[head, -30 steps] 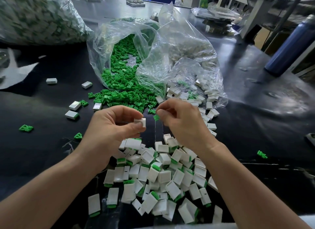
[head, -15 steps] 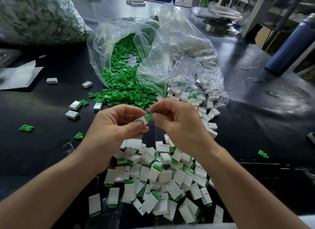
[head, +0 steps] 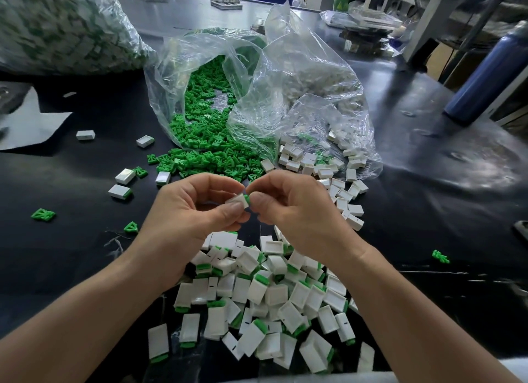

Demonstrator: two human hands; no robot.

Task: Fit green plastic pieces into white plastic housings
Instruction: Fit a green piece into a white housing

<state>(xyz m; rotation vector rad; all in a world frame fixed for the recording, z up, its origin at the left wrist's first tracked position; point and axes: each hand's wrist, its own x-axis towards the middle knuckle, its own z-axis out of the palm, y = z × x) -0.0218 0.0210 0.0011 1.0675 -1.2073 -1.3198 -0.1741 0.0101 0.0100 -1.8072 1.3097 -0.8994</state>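
Note:
My left hand (head: 194, 208) pinches a small white housing (head: 238, 201) between thumb and fingers above the table's middle. My right hand (head: 294, 211) pinches a green piece (head: 246, 197) that sits at the housing's right end, only a green sliver showing. Below the hands lies a heap of assembled white housings with green ends (head: 257, 297). Loose green pieces (head: 205, 157) spill from an open clear bag (head: 200, 77). Empty white housings (head: 320, 165) spill from a second clear bag (head: 314, 97) to its right.
The black table (head: 428, 211) carries stray housings (head: 123, 180) and green pieces (head: 43, 214) at the left. A large full bag (head: 63, 28) sits far left. A blue bottle (head: 485, 74) stands at the right. One green piece (head: 441, 256) lies at the right.
My right hand has carried the green piece left to the housing and pushed it in; less green shows now. The left hand has held the housing nearly still.

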